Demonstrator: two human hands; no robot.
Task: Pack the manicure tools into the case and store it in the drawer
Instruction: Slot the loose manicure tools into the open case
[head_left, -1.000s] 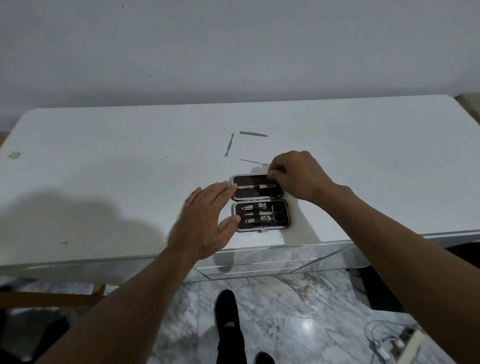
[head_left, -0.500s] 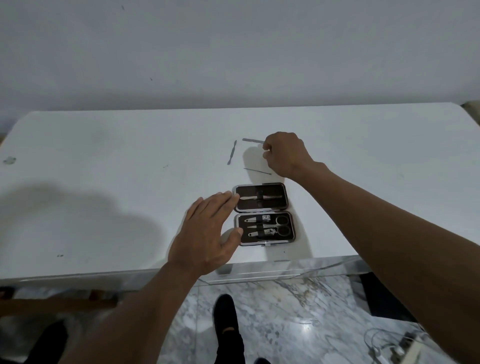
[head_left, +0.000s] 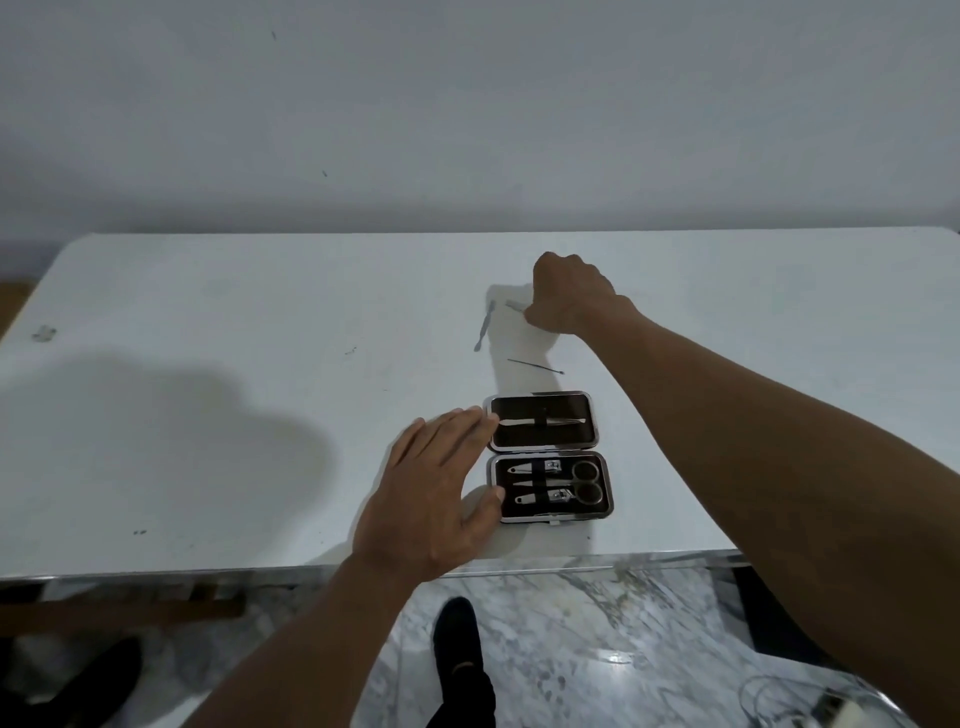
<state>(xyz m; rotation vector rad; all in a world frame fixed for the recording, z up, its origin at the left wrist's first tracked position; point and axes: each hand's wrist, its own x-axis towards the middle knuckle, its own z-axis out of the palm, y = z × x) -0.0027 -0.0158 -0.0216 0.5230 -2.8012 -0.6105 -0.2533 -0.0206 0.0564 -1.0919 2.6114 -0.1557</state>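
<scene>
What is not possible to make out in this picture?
Head view, the only one:
Flat tool: mostly hidden under the right hand; a grip cannot be confirmed.
Case: its left rim is covered by the left hand.
Drawer: not identifiable; the table front is blurred.
Small object at the table's far left: too small to name.

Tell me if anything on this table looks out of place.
Three tools lie loose beyond the open case: a spatula-tipped tool, a thin pick and a flat file, which the right hand pinches. They belong inside it.
</scene>
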